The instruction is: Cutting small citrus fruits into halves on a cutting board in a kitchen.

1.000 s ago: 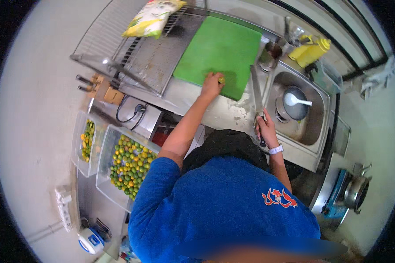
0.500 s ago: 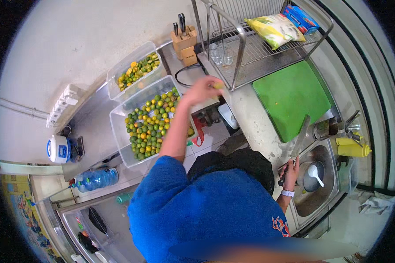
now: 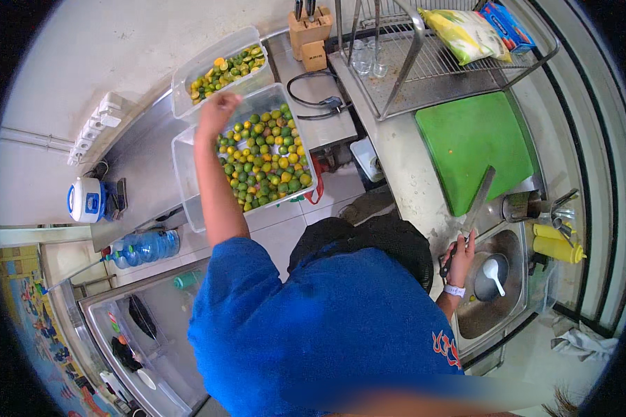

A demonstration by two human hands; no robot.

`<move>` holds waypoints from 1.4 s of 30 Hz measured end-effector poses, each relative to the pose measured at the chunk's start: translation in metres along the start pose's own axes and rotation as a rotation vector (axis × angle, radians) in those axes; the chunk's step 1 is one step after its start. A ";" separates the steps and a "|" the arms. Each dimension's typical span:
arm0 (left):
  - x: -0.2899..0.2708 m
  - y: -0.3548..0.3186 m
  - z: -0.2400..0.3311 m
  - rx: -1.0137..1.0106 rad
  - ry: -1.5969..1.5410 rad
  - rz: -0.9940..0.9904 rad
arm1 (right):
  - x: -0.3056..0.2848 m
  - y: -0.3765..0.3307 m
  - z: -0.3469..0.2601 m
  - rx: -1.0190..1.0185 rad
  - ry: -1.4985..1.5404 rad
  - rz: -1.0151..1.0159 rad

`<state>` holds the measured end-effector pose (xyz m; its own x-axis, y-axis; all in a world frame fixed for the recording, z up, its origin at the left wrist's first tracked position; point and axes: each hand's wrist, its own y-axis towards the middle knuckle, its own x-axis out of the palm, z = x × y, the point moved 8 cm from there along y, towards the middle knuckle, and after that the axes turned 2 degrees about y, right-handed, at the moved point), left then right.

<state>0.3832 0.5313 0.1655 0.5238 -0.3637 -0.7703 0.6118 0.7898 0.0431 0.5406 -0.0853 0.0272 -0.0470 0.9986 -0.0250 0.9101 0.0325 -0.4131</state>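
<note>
My left hand [image 3: 218, 113] is raised over the adjoining rims of two clear plastic boxes, fingers curled. Anything in its grip is hidden. The back box [image 3: 181, 104] holds cut citrus fruit [image 3: 233, 69], some showing yellow-orange flesh. In the nearer box [image 3: 188, 208] lie many small whole green and yellow citrus fruits [image 3: 268, 156]. On the right, my right hand [image 3: 459, 258] is closed round the dark handle of a large knife [image 3: 479, 198]. Its blade points away from me, its tip over the edge of a green cutting board [image 3: 474, 149].
A sink [image 3: 494, 309] with a metal bowl [image 3: 481, 286] and white spoon [image 3: 492, 275] lies beside my right hand. Yellow squeeze bottles [image 3: 558, 247] stand beyond it. At the back are a knife block [image 3: 310, 31], a black cable [image 3: 320, 103] and a wire rack [image 3: 410, 48].
My left hand has swung left, from near the rack's corner to above the boxes. A yellowish-green piece showed in its fingers before. My right hand still holds the knife in about the same place.
</note>
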 end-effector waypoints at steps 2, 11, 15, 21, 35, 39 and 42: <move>0.059 -0.010 -0.052 0.040 -0.136 -0.268 | 0.007 -0.002 -0.005 0.014 0.002 -0.018; 0.168 -0.024 -0.056 0.009 0.325 -0.432 | 0.012 0.002 -0.009 0.040 -0.014 0.005; 0.179 -0.018 -0.054 0.011 0.468 -0.372 | 0.010 -0.001 -0.006 0.037 -0.001 0.015; 0.180 -0.010 -0.056 0.022 0.497 -0.321 | -0.001 -0.004 0.008 0.010 0.075 0.015; 0.103 -0.047 0.078 0.138 0.024 -0.392 | -0.026 -0.021 0.011 -0.029 0.105 0.137; 0.164 -0.085 0.196 0.580 -0.286 -0.568 | -0.026 -0.025 0.015 -0.019 0.137 0.170; 0.248 -0.125 0.251 0.577 -0.301 -0.836 | -0.023 -0.028 0.016 0.005 0.100 0.174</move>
<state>0.5856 0.2184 0.1290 -0.1164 -0.8532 -0.5084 0.9931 -0.0931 -0.0711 0.5093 -0.1103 0.0248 0.1524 0.9883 -0.0062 0.8987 -0.1411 -0.4153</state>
